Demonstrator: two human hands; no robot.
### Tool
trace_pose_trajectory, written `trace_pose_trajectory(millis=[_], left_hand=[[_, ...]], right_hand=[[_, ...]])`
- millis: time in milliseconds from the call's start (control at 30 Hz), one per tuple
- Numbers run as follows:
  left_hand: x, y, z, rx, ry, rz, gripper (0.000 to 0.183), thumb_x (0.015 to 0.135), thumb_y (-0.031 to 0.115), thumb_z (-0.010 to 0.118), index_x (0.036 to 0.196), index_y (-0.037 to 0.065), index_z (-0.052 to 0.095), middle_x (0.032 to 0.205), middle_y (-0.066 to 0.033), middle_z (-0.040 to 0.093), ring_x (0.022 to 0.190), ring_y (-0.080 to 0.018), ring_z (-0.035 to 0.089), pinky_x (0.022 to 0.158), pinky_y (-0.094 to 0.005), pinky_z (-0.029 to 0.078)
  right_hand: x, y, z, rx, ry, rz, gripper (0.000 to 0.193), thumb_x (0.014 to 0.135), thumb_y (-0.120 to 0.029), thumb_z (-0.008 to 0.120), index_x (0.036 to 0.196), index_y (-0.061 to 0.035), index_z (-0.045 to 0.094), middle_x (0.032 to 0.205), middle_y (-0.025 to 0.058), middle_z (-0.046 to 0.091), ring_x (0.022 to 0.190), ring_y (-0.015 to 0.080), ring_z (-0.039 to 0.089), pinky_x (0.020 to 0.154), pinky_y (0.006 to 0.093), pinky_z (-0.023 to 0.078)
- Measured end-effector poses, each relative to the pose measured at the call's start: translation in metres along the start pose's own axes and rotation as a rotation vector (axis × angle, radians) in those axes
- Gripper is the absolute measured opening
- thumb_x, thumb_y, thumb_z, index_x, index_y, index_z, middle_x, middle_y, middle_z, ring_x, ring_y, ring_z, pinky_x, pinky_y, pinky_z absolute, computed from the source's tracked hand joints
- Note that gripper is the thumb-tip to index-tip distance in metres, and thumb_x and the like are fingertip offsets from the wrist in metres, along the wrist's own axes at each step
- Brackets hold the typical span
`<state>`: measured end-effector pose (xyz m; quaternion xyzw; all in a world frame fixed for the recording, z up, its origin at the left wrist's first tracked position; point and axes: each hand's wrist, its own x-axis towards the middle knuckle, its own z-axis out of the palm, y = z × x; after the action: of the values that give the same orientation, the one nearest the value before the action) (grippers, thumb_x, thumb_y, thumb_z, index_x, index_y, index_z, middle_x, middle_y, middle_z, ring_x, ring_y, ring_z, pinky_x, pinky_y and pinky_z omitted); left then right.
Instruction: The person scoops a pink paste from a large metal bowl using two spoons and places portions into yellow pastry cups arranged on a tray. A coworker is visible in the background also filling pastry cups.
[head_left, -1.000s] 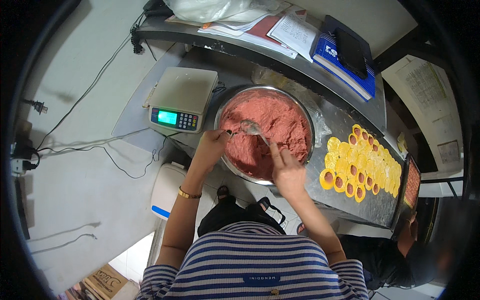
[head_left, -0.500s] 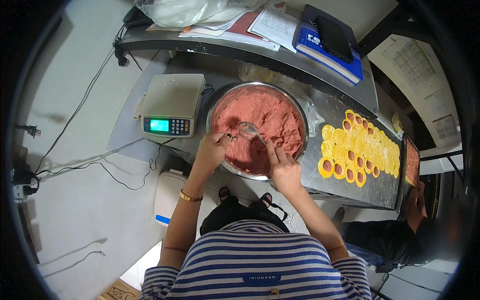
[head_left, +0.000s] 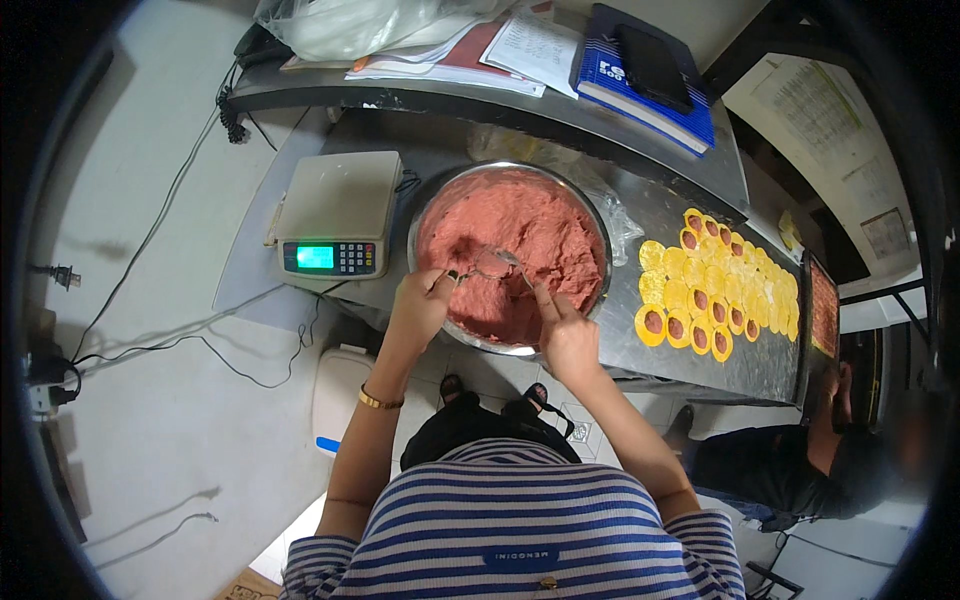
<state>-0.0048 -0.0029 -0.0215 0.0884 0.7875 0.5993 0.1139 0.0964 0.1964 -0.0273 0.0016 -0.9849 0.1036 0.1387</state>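
A wide metal bowl (head_left: pixel 603 222) full of pink ground meat (head_left: pixel 535 215) stands on the counter in front of me. Over its near half, my right hand (head_left: pixel 566 325) is closed around the handle of a metal spoon (head_left: pixel 508 258). The spoon's head is low over the meat, with some pink meat at it. My left hand (head_left: pixel 428 300) pinches at the bowl's near left side, fingers together. A thin shiny utensil seems to reach from it toward the spoon; its kind is unclear.
Left of the bowl is a digital scale (head_left: pixel 335 215) with a lit green display. Yellow round wrappers (head_left: pixel 685 280), several topped with meat, lie at the right. Beyond them are a tray (head_left: pixel 824 310) of meat and another person's hand (head_left: pixel 832 385). A shelf (head_left: pixel 420 97) overhangs the back.
The spoon's head has tilted and shifted slightly, its hollow now less visible. Both hands stay at nearly the same places over the bowl. The whole view has shifted a little.
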Motion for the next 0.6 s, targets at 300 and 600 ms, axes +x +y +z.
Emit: trace_pose_trajectory(millis=[300,600], left_hand=[[-0.01,0.008,0.011,0.542,-0.026,0.519,0.012,0.085,0.012,0.05,0.08,0.005,0.059,0.061,-0.0196,0.055,0.052,-0.0308,0.058,0.049,-0.0393,0.043],[0.005,0.01,0.02,0.762,0.154,0.412,0.012,0.085,0.013,0.05,0.078,0.005,0.056,0.06,-0.021,0.056,0.057,-0.0396,0.058,0.051,-0.0474,0.046]], right_hand=[[0.028,0.015,-0.018,0.374,-0.146,0.204,0.032,0.072,-0.006,0.055,0.101,-0.0108,0.067,0.076,0.0226,0.062,0.073,0.039,0.061,0.073,0.045,0.049],[0.014,-0.025,-0.041,0.036,-0.095,0.175,0.05,0.067,0.001,0.055,0.117,-0.0051,0.057,0.086,0.0179,0.062,0.064,0.0348,0.062,0.056,0.0423,0.051]])
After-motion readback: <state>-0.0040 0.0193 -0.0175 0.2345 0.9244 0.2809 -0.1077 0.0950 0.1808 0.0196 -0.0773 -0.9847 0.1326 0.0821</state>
